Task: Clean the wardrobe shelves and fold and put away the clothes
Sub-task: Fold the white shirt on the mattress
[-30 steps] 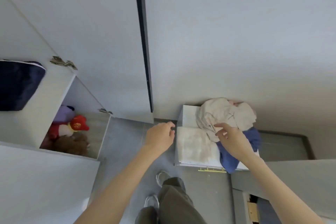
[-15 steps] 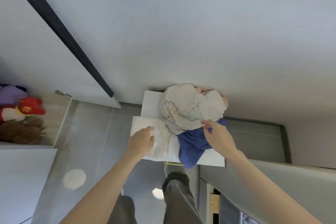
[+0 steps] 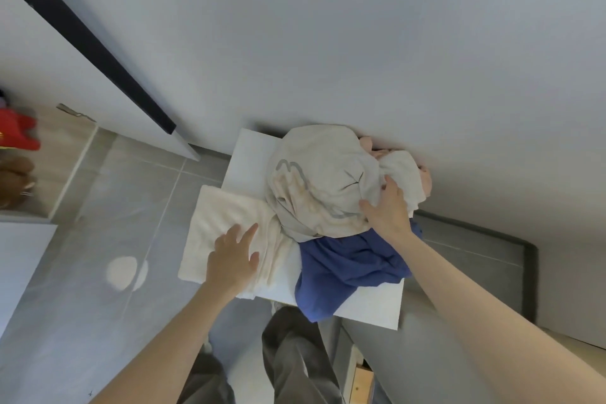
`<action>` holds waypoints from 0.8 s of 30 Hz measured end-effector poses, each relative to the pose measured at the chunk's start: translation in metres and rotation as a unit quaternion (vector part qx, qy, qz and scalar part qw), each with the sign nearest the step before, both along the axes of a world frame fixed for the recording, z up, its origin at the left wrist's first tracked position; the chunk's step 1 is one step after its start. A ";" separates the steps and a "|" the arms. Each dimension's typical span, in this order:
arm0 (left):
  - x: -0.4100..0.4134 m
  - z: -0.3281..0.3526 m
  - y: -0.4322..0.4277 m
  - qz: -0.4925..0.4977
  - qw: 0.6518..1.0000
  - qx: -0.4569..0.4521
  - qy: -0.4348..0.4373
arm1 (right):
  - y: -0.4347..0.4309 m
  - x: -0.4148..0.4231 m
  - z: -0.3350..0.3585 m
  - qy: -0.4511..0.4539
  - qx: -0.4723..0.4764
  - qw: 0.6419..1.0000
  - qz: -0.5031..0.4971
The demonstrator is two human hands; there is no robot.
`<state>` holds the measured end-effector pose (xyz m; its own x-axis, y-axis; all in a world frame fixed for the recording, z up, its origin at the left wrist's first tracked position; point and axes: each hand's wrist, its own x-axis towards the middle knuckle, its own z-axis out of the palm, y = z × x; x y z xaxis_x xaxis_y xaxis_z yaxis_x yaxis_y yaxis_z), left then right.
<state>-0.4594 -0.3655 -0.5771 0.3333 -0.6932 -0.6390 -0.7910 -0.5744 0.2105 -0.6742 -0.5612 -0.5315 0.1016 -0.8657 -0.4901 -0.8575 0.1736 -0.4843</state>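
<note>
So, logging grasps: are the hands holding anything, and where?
Left hand lies flat on the folded towel, holding nothing. Right hand sits on the beige garment, right side; gripping or pressing, unclear.
</note>
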 end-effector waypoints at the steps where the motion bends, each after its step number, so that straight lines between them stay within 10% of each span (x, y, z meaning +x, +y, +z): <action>1: -0.002 -0.003 0.001 0.004 1.000 -0.007 -0.006 | -0.003 0.002 -0.005 -0.007 0.004 1.000 -0.023; 12: -0.017 0.059 -0.029 -0.010 0.999 -0.046 0.015 | -0.020 -0.006 0.036 -0.094 -0.128 0.986 -0.045; 24: -0.026 0.289 -0.146 -0.004 0.929 -0.341 0.146 | -0.034 0.025 0.295 -0.302 -0.168 0.937 0.047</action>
<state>-0.4849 -0.5110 -0.2877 0.2069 -0.9718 -0.1130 -0.6467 -0.2225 0.7296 -0.6495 -0.5949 -0.2370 0.3562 -0.9342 -0.0198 -0.4129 -0.1384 -0.9002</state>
